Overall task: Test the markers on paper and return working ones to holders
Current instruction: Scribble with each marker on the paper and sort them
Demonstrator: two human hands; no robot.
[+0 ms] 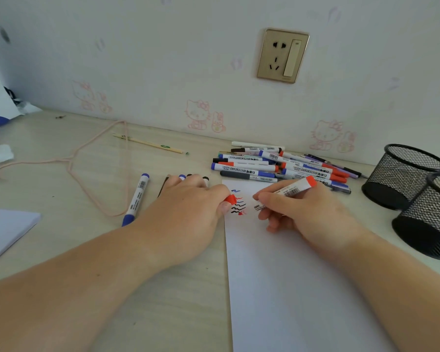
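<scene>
My right hand [305, 212] grips a red-ended whiteboard marker [294, 189] over a white sheet of paper [285, 275], its tip hidden by my fingers. Blue, red and black squiggles [239, 203] mark the sheet's top left. My left hand [188, 214] pinches a red cap [230, 199] at the sheet's edge, and other marker ends [192, 177] stick out past its fingers. A pile of markers [277, 166] lies behind the sheet. Two black mesh holders [401, 174] [432, 214] stand at the right.
A blue-capped marker [137, 199] lies alone left of my left hand. A pink cord [87, 163] and a thin wooden stick [150, 144] lie further back. A white pad [5, 229] sits at the left edge. The wall carries a gold socket [282, 55].
</scene>
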